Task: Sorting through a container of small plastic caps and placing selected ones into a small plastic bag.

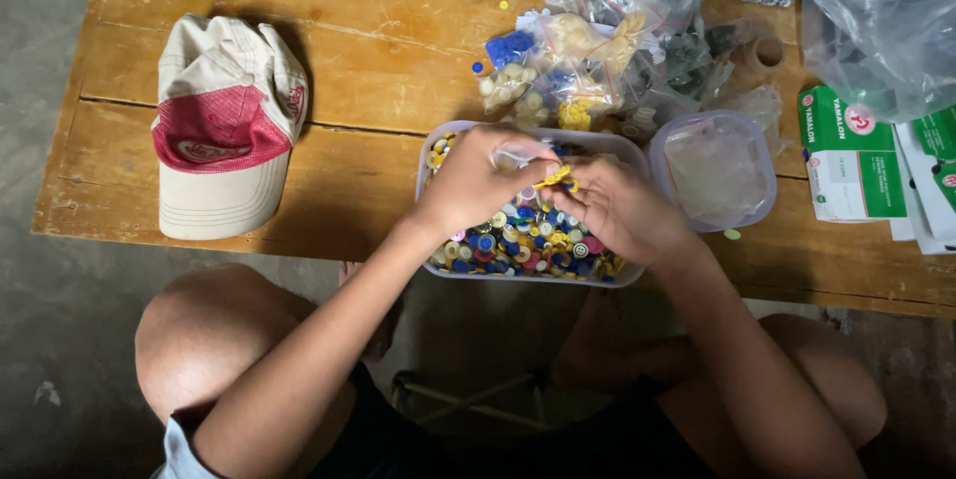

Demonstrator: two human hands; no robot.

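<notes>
Head view: yellow buttons (554, 178) pinched between both hands, above clear tub (434, 155) of mixed coloured buttons (518, 245) at near edge of wooden table (378, 31). Left hand (478, 180) closed on small clear bag (518, 153), fingertips curled; right hand (617, 208) closed around the yellow pieces. Best done low over tub, so dropped pieces fall back in. Beyond: sorted button bags (568, 71), tub lid (717, 170); far left, red-and-cream cap (227, 130).
</notes>
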